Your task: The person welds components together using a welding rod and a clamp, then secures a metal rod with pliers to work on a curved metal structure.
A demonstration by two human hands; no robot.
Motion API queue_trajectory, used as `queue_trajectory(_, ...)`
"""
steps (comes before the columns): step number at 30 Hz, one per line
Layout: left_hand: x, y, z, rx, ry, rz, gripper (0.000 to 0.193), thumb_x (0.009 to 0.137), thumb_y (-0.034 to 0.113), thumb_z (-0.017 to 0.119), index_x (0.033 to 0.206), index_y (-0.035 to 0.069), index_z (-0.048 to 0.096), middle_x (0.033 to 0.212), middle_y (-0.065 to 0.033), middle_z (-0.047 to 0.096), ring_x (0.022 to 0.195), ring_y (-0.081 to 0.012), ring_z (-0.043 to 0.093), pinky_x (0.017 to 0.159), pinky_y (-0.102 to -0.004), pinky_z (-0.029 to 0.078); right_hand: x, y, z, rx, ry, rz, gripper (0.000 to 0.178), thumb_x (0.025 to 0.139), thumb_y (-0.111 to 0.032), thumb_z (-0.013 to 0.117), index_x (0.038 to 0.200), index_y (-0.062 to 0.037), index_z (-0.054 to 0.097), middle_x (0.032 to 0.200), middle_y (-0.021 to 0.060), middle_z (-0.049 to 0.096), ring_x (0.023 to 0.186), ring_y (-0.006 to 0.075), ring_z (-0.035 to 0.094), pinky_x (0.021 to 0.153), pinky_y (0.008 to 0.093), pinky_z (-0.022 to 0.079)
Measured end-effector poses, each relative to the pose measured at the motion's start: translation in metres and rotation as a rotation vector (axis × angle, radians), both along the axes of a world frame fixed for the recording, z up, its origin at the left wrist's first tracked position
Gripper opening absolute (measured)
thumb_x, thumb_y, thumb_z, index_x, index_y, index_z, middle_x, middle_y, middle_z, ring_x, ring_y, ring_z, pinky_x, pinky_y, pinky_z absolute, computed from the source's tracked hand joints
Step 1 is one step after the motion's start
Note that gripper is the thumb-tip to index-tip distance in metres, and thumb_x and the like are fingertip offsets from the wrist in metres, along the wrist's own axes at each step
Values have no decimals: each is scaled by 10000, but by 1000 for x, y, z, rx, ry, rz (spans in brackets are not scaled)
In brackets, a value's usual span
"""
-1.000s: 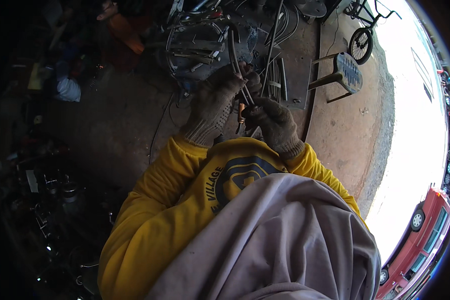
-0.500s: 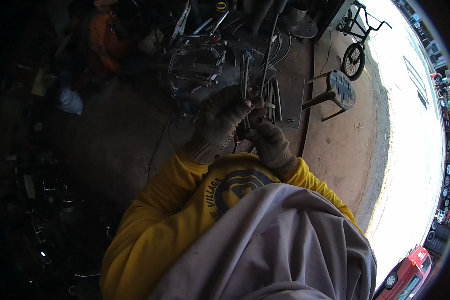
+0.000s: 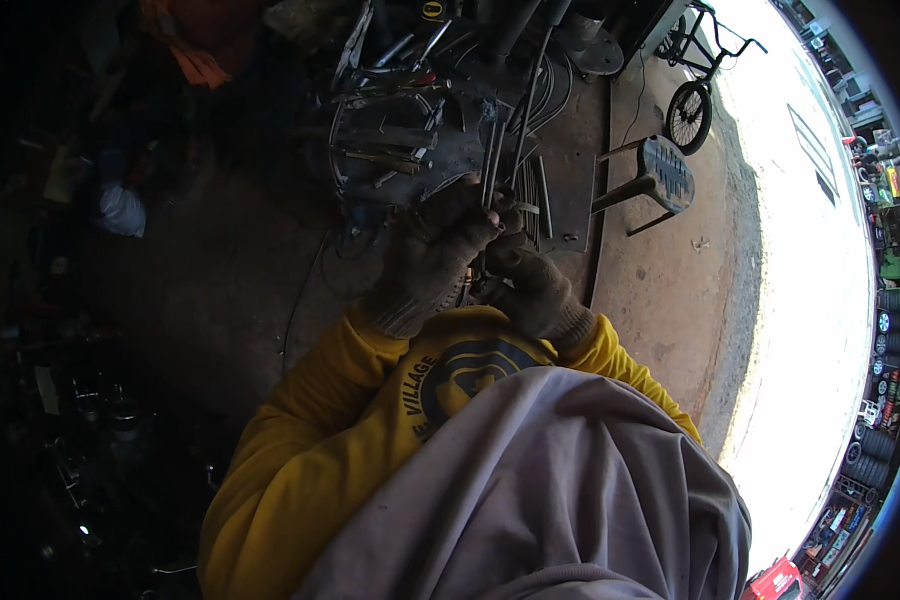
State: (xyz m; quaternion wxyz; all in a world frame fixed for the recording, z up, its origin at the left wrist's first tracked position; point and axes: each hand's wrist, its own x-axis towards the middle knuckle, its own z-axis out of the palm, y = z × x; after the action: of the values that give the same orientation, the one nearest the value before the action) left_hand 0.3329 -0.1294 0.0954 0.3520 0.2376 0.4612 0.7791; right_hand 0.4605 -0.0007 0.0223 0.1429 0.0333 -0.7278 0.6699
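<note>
Dim workshop floor (image 3: 220, 290), brown and bare-looking, fills the middle, fading to deep shadow on the left and giving way to glaring bright ground (image 3: 805, 330) outside on the right. Seen from above, a person in a yellow sweatshirt (image 3: 310, 455), with a pale mauve cloth (image 3: 560, 450) over the front, works with both hands close together just beyond the chest. Both hands wear grey-brown knitted gloves. Their left hand (image 3: 425, 255) is closed around a pair of thin metal rods (image 3: 491, 165) — the thumb tip pressed against them — and the rods point away from the body, side by side. Their right hand (image 3: 542, 292) sits just beside the rods' lower part, fingers bent inward; shadow hides whether it grips them. Beyond the hands lies a jumble of metal pieces (image 3: 395, 155), with coiled tubing (image 3: 560, 95) near it. To the right stand a stool (image 3: 667, 172) with a slotted seat and, farther off, a bicycle (image 3: 690, 115). On the left, a whitish bag (image 3: 122, 211) rests in the gloom — an orange garment (image 3: 190, 55) shows above it. Stacked tyres (image 3: 875, 450) line the far right edge.
</note>
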Motion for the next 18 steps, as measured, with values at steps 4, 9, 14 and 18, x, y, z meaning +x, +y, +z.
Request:
queue_trajectory(4, -15, -4, -10, -59, 374, -54, 230, 972, 17, 621, 1199, 14, 658, 1074, -88, 730, 920, -111, 691, 802, -266, 574, 4, 26, 28, -273, -91, -150, 389, 971, -168, 668, 1294, 32, 585, 1122, 81, 669, 1027, 173, 640, 937, 336, 516)
queue_trajectory(9, -6, -13, -6, -134, 563, 38, 208, 977, 49, 628, 1175, 5, 673, 950, -64, 741, 852, -101, 696, 751, -261, 572, -31, 36, 85, -173, 2, -290, 435, 962, -116, 671, 1348, 43, 551, 1092, 84, 681, 996, 150, 651, 899, 302, 530)
queue_trajectory(14, -7, -15, -15, -99, 670, 52, 200, 989, 94, 625, 1163, 15, 687, 897, -76, 736, 816, -120, 705, 710, -278, 572, -44, 18, 100, -246, -38, -226, 392, 974, -51, 622, 1350, 37, 554, 997, 78, 702, 909, 143, 677, 829, 283, 552)
queue_trajectory(18, -5, -22, -14, -150, 693, 56, 226, 999, 115, 613, 1195, 31, 688, 916, -95, 741, 835, -149, 723, 709, -289, 573, -47, 15, 97, -206, -30, -198, 353, 963, -27, 613, 1314, 9, 606, 963, 81, 731, 849, 125, 690, 775, 263, 561)
